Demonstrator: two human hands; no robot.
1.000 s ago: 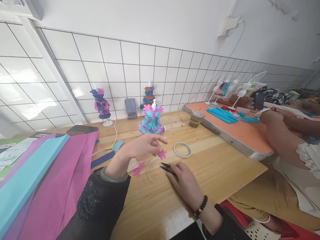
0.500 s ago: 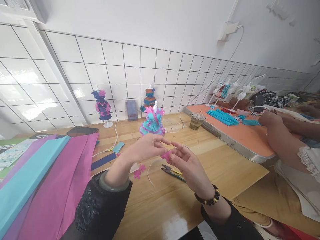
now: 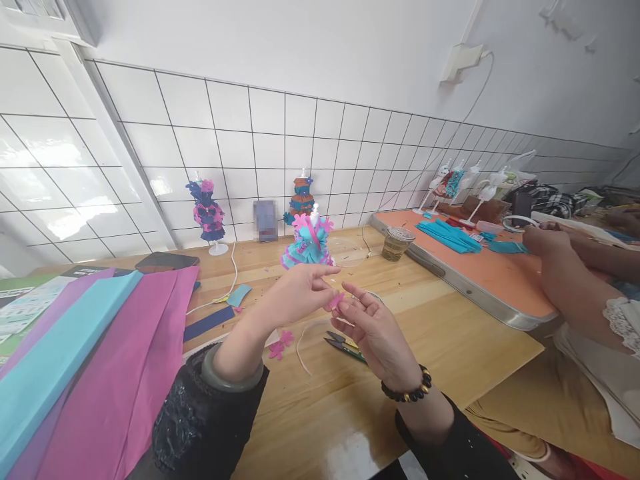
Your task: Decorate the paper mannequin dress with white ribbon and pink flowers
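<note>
My left hand and my right hand meet above the wooden table, both pinching a small pink foam flower between their fingertips. Just beyond them stands a small mannequin in a teal and pink dress. Thread snips lie on the table under my right hand. Two more pink flowers and a thin white strip lie near my left wrist.
Pink, teal and purple foam sheets cover the left of the table. Two other dressed mannequins stand by the tiled wall. A cup and an orange board sit right, where another person's arm rests.
My right hand let go of the snips on the table and rose to join my left hand on the pink flower. Both hands lifted slightly toward the teal dress.
</note>
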